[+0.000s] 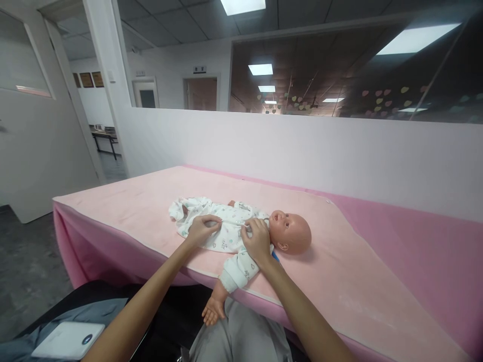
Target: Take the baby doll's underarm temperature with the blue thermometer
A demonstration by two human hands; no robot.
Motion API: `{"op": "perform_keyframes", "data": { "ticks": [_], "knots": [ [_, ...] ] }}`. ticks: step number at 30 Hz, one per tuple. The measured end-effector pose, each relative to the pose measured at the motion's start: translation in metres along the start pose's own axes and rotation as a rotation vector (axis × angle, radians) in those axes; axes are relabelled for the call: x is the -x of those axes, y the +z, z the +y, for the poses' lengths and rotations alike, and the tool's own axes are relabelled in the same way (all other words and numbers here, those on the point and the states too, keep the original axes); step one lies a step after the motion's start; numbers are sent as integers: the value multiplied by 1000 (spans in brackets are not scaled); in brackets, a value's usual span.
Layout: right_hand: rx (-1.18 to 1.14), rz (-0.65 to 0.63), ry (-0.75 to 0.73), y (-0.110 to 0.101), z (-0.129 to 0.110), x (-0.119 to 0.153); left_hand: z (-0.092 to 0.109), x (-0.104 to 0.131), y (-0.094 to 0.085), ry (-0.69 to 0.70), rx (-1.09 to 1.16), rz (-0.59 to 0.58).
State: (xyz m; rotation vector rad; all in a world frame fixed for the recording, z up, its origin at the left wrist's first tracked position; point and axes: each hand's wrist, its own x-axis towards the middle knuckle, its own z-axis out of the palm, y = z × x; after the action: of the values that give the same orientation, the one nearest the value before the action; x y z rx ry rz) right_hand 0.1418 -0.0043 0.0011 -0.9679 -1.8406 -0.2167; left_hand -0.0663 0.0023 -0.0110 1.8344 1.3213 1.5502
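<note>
Bright ceiling panels (243, 6), dark window glass (339, 63), soft shadow beside doll's head (296, 234), edges stretched wide-angle

No text, brand or number can be read: the small dark rectangular sign (199, 69) above the brown doorway (203, 94), the brown framed plaques (86, 80), and the tiny print on the white patterned fabric baby garment (229, 232) are too small or blurred.

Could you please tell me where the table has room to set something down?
The table looks bare right of the doll, between the wall and near edge; left of its legs; and behind it. The near side is crowded: left hand and right hand on its clothes, forearms and doll's arm over the edge.
</note>
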Motion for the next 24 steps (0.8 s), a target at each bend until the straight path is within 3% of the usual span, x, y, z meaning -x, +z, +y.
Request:
{"op": "perform_keyframes", "data": {
  "ticks": [24],
  "knots": [
    [-78, 6, 4, -5, -4, 0, 10, 2, 1, 4, -45, 24]
  ]
}}
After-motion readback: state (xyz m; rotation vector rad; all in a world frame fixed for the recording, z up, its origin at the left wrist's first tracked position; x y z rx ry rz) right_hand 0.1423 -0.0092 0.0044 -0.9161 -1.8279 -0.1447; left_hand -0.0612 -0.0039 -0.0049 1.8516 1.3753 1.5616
